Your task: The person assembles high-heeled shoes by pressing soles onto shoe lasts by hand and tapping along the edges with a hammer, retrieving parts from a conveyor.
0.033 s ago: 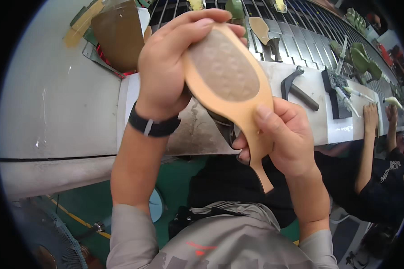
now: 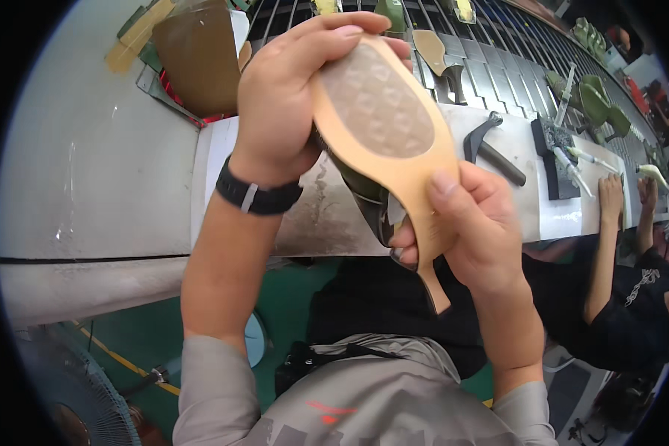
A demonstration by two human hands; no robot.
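Note:
Between my two hands is a heeled shoe [image 2: 327, 130], its tan sole turned up toward me. A see-through grey patch with a bumpy pattern covers the front of the sole. The fingers of my left hand [image 2: 279, 97] wrap around the toe end from the left. On the right side, my right hand [image 2: 479, 223] grips the narrow waist and heel, with the thumb pressed on the sole and fingertips showing beneath. Dark green shows along the shoe's underside. Most of the upper is hidden behind the sole.
A hammer [image 2: 490, 149] lies on the white-covered bench beside a black block [image 2: 557, 156] with syringes. Beyond are metal rollers [image 2: 490, 67], a loose tan sole [image 2: 429, 50] and green shoe lasts [image 2: 598, 104]. At the right, another person's hands [image 2: 611, 195] work; a fan [image 2: 89, 394] stands lower left.
The shoe has shifted slightly to the right and tilted a little, so more of its dark green underside shows. My left hand has moved with it. Both hands keep their grip.

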